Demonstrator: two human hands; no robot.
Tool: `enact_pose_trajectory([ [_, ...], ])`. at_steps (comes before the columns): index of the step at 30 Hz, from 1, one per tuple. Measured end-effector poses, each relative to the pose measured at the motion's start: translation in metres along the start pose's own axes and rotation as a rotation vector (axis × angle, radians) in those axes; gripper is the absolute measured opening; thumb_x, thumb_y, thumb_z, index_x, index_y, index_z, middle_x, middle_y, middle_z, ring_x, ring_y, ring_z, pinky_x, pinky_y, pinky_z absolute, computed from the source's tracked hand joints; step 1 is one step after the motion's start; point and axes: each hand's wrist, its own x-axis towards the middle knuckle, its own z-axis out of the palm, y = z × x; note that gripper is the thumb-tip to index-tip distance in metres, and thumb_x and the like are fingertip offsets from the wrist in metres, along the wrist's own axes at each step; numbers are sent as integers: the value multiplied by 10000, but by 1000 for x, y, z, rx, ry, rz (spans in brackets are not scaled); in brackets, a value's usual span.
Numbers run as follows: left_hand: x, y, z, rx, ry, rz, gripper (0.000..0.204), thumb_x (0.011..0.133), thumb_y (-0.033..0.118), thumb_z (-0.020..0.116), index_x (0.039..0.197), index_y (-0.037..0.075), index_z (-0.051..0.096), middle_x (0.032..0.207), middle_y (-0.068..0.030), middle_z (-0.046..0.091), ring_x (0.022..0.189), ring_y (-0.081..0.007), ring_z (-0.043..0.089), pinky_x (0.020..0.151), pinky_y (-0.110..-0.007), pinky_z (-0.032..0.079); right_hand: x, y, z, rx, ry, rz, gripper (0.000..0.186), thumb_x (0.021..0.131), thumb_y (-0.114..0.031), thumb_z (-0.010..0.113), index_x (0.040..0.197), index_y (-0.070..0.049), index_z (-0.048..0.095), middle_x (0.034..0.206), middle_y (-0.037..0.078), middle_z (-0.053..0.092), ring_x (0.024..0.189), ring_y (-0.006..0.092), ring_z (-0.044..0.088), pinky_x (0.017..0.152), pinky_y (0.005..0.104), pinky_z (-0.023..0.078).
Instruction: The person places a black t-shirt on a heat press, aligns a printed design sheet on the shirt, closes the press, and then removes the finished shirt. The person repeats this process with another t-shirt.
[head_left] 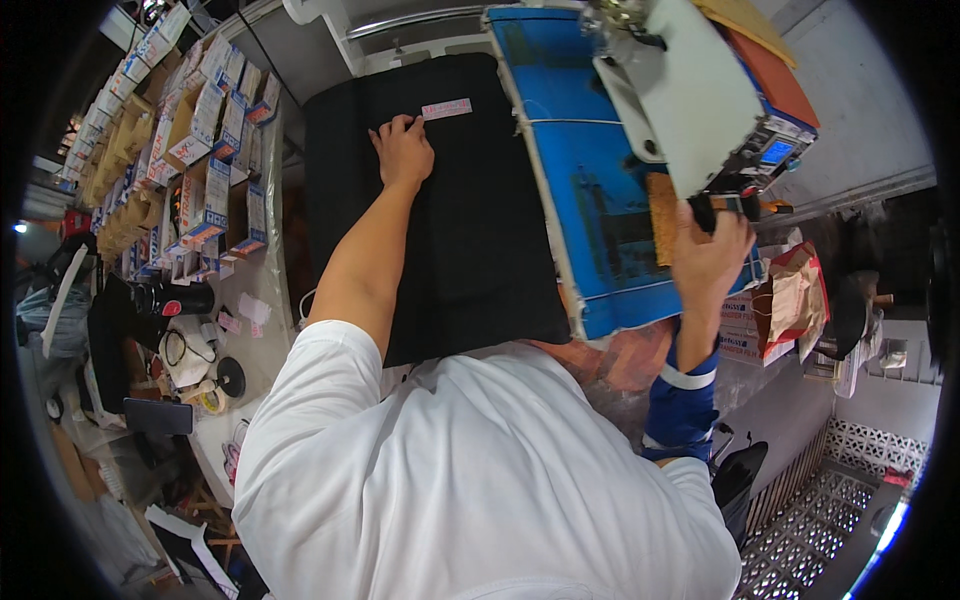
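My left hand point(403, 150) lies flat, palm down, on a stack of black fabric point(450, 230), its fingertips touching a small pink label point(447, 109) at the fabric's far edge. My right hand point(708, 250) grips the black handwheel point(722, 205) at the end of a white sewing machine point(690, 90). The machine stands on a blue table top point(570, 160). A blue sleeve with a white band point(685, 400) covers my right forearm. My white shirt fills the lower part of the view.
Shelves of small cardboard boxes point(190, 130) run along the left. A white side table point(250, 340) carries a dark bottle, tape rolls and cables. Bags and boxes point(790, 300) sit at the right, with a patterned floor grate point(830, 500) below.
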Motion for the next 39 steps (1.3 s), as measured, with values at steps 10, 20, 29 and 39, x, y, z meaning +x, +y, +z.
enact_pose_trajectory([
  [10, -10, -74, -36, -431, 404, -155, 287, 911, 129, 623, 1169, 39, 709, 1175, -180, 660, 1137, -357, 611, 1010, -428, 468, -22, -85, -16, 215, 117, -122, 815, 642, -476, 909, 1277, -85, 580, 1414, 215, 442, 1299, 464, 403, 1015, 619, 313],
  [20, -206, -273, -158, -213, 409, -572, 316, 906, 106, 635, 1207, 40, 706, 1187, -153, 683, 1097, -303, 648, 966, -372, 503, -14, -170, -6, 535, 72, -281, 1155, 481, -455, 952, 1473, -117, 468, 1555, 401, 193, 1373, 621, 296, 1093, 672, 312],
  [29, -283, -161, -301, -1319, 416, -769, 392, 998, 244, 589, 1256, -48, 635, 1173, -157, 664, 1045, -267, 647, 927, -363, 498, -34, -138, 10, 656, 37, -212, 818, 732, -427, 839, 1417, -103, 530, 1531, 284, 333, 1363, 521, 359, 1096, 591, 334],
  [39, -292, 226, -169, -1521, -1127, -331, 572, 1016, 350, 596, 1446, -9, 478, 1311, -167, 594, 1249, -270, 556, 1092, -427, 398, -143, 296, 71, 459, -79, 1278, 647, 889, -464, 713, 1333, -19, 561, 1384, 218, 517, 1270, 395, 487, 1064, 487, 422],
])
